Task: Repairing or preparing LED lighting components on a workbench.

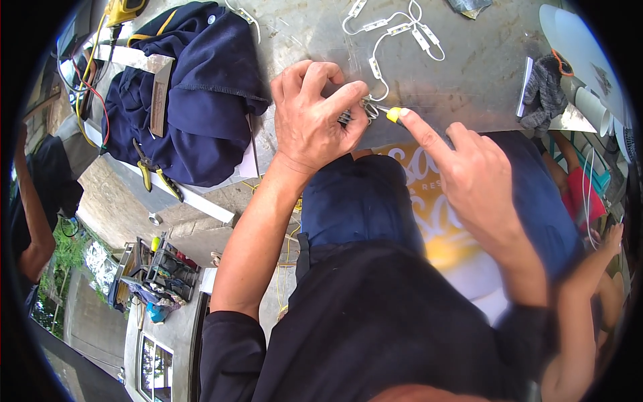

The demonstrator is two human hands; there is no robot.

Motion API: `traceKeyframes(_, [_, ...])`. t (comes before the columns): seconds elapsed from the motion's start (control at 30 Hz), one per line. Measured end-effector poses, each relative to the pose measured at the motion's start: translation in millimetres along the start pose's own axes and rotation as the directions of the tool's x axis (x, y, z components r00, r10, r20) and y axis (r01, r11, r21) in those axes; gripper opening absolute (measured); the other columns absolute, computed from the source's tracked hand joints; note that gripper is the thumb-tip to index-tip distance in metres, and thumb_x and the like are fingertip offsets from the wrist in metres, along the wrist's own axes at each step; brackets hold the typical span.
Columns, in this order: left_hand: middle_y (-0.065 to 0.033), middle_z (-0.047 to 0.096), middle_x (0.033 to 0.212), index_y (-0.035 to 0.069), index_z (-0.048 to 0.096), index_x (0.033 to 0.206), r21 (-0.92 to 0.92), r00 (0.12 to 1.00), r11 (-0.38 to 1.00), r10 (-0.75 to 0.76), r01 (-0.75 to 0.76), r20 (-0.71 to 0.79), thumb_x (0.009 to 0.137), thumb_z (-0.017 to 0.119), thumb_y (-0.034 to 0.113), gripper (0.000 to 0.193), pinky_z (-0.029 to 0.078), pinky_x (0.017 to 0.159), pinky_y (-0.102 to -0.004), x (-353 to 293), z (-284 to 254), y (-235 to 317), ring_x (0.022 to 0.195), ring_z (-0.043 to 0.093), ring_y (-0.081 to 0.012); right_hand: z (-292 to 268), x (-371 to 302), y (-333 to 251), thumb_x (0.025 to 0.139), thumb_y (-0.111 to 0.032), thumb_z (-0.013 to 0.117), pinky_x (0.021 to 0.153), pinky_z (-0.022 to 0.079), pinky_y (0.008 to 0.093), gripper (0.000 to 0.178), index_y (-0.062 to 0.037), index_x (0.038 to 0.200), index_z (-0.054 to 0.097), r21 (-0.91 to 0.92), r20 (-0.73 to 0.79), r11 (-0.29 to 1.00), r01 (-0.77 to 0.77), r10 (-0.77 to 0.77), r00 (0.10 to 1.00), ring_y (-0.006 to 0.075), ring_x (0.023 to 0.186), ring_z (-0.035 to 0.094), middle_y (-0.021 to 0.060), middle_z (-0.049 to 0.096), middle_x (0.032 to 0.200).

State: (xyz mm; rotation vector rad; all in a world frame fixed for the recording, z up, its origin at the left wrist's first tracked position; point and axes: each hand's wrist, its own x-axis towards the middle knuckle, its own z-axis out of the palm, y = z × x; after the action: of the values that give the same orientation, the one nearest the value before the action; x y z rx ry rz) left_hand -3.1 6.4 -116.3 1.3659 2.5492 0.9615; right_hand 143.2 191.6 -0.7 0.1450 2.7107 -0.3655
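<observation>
Over the metal tabletop, my left hand (pixel 315 110) is closed around a small bundle of wires (pixel 367 107); most of the bundle is hidden by the fingers. A string of white LED modules (pixel 375 68) on thin white cable runs up the table from beside this bundle. My right hand (pixel 479 177) grips a screwdriver (pixel 394 114) with a yellow-and-black handle, the index finger stretched along it. Its thin metal shaft points left and meets the wires at my left fingertips. The rest of the handle is hidden under the right hand.
Dark blue cloth (pixel 207 127) lies piled at the left, with pliers (pixel 144 167) and a metal bar (pixel 194 199) beside it. A yellow power tool (pixel 124 10) stands at the upper left. Grey gloves (pixel 544 87) lie at the right, near other people's arms (pixel 579 315).
</observation>
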Motion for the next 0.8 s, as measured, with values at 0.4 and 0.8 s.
traceKeyframes(0.4, [0.0001,0.060,0.099,0.022,0.078,0.095,-0.014,1.000,0.999,0.029,-0.029,-0.005,0.070,0.079,0.015,0.027,0.039,0.093,-0.0409,-0.1,1.2,-1.9,0.103,0.056,-0.0266,3.2,-12.4,2.8,0.078,-0.001,0.070,0.062,0.049,0.0365,0.082,-0.0291,0.154,0.058,-0.041,-0.023,0.999,-0.032,0.031,0.999,0.0231,0.066,0.059,0.0060,0.052,0.080])
traceKeyframes(0.8, [-0.0013,0.062,0.103,0.021,0.080,0.115,-0.081,1.000,0.997,0.019,-0.018,0.005,0.076,0.082,0.016,0.039,0.038,0.096,-0.0404,-0.2,-2.8,-1.0,0.103,0.056,-0.0242,47.8,-43.3,-12.2,0.096,-0.003,0.073,0.071,0.055,0.0322,0.045,0.0013,0.140,0.063,0.762,-0.197,0.607,-0.225,0.548,0.813,0.0226,0.079,0.071,0.0124,0.073,0.097])
